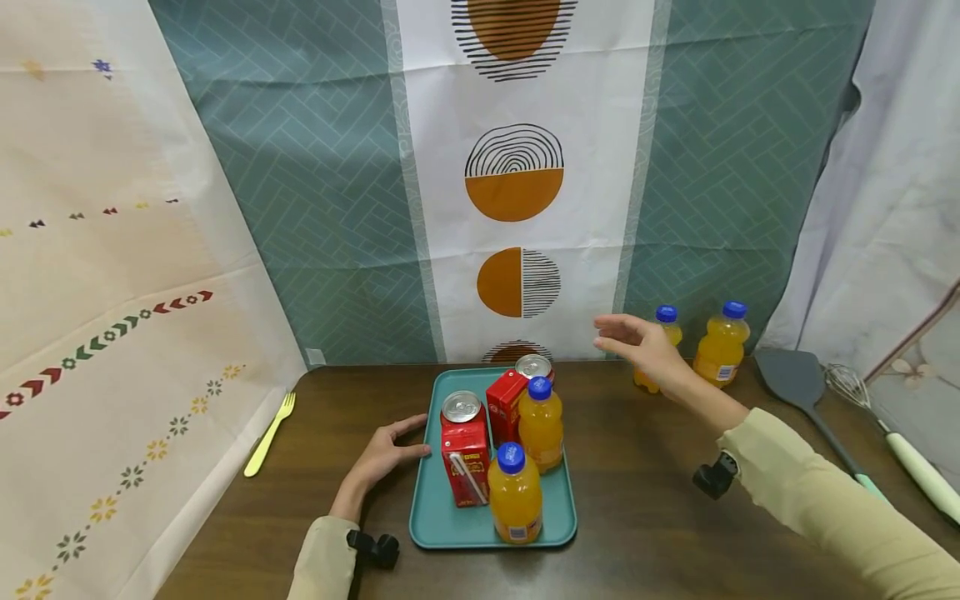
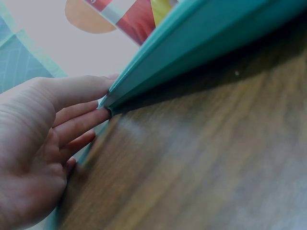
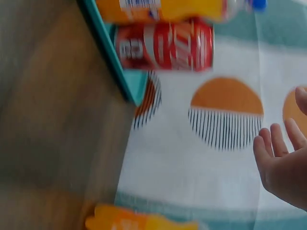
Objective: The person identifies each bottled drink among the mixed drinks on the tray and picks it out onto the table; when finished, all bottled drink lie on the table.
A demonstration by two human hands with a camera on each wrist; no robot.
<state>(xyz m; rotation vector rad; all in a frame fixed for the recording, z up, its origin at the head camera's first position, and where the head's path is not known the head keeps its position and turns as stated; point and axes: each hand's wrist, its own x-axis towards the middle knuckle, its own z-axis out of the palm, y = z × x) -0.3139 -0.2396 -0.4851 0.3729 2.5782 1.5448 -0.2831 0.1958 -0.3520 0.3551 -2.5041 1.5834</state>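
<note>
A teal tray (image 1: 442, 529) holds two orange juice bottles (image 1: 515, 500) with blue caps, two red drink cartons (image 1: 467, 475), the front one with a straw on its side, and two red soda cans (image 1: 461, 407). My left hand (image 1: 386, 454) is at the tray's left side. In the left wrist view, its thumb and straight fingertips touch the tray's outer edge. My right hand (image 1: 641, 346) is raised beyond the tray's right side with its fingers spread loosely and nothing in them. It overlaps one of two more orange juice bottles (image 1: 722, 346) at the back right.
A yellow fork (image 1: 270, 433) lies on the wooden table (image 1: 630, 517) at the left. On the right are a grey spatula (image 1: 791, 379) and a whisk (image 1: 911, 462) with a pale handle. Patterned cloths (image 1: 322, 167) hang behind and beside the table.
</note>
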